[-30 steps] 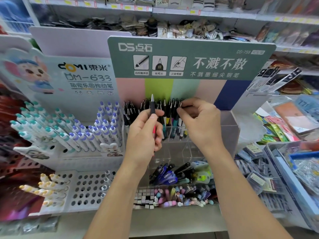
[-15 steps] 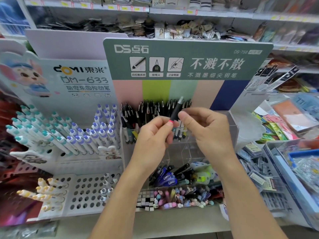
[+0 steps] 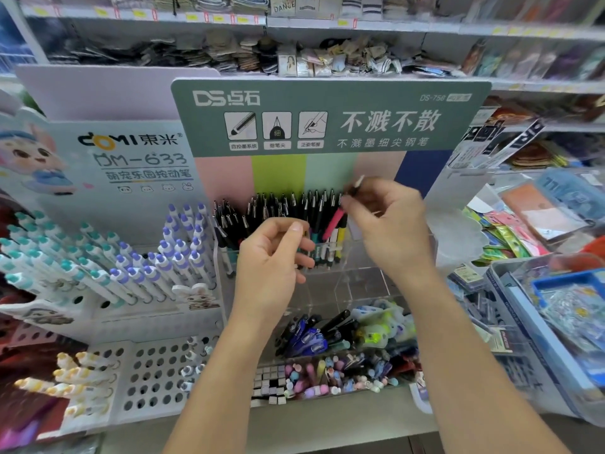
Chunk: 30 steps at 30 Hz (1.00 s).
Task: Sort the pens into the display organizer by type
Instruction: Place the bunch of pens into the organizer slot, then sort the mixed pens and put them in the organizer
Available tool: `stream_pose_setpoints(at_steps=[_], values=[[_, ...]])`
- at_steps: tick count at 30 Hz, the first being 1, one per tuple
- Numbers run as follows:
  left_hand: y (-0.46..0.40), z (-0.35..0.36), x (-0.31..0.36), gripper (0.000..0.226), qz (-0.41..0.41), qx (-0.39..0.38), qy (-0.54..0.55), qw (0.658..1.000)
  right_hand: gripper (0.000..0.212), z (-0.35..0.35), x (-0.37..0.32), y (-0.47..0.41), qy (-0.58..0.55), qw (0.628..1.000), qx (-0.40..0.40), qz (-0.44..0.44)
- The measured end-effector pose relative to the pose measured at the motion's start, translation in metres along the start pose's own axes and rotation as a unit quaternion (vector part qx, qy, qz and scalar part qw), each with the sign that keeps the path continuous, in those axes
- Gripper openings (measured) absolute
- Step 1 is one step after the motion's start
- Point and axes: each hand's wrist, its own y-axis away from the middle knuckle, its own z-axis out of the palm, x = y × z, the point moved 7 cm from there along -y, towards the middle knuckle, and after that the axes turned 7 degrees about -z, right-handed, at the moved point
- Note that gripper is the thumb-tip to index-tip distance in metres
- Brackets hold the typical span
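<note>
My right hand (image 3: 389,231) pinches a pen (image 3: 334,224) with a pink lower barrel, a black top and a silver tip. The pen tilts over the right end of a row of upright black pens (image 3: 288,208) in the back compartment of the clear acrylic organizer (image 3: 353,283). To the left, my left hand (image 3: 275,257) hangs loosely curled in front of those pens and holds nothing. A lower compartment holds loose blue and black pens (image 3: 307,335) and pale green items. The front tray holds small pastel pieces (image 3: 327,375).
A green sign board (image 3: 327,116) stands behind the organizer. On the left, a white peg rack (image 3: 147,365) carries teal, purple and yellow capped pens (image 3: 98,263). Blue bins of packaged goods (image 3: 556,306) crowd the right. Stocked shelves run above.
The pen was held in both hands at chest height. My left hand has let go and dropped back; my right hand has carried the pen up and right to the row's end.
</note>
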Motion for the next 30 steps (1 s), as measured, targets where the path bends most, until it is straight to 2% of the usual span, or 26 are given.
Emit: stream_pose_setpoints(at_steps=[4, 14, 19, 24, 27, 30], values=[[0.000, 0.001, 0.000, 0.017, 0.001, 0.001, 0.001, 1.000, 0.017, 0.029, 0.010, 0.009, 0.066, 0.994, -0.080, 0.022], [-0.001, 0.011, 0.000, 0.018, -0.005, -0.019, -0.006, 1.000, 0.014, 0.024, 0.010, 0.005, 0.131, 0.990, -0.058, -0.002], [-0.001, 0.020, -0.005, 0.018, -0.009, -0.041, -0.009, 0.999, 0.022, 0.023, 0.011, 0.009, 0.105, 0.994, 0.002, -0.017], [0.000, 0.026, -0.018, 0.017, -0.025, -0.068, 0.001, 0.997, 0.020, 0.016, 0.013, 0.022, 0.085, 0.996, 0.017, -0.009], [0.001, 0.041, -0.029, 0.018, -0.035, -0.091, -0.007, 0.995, 0.018, -0.015, 0.016, 0.044, 0.065, 0.994, 0.082, 0.021], [0.009, 0.080, -0.041, 0.019, -0.048, -0.147, -0.022, 0.988, 0.015, -0.067, 0.030, 0.081, 0.049, 0.982, 0.165, 0.075]])
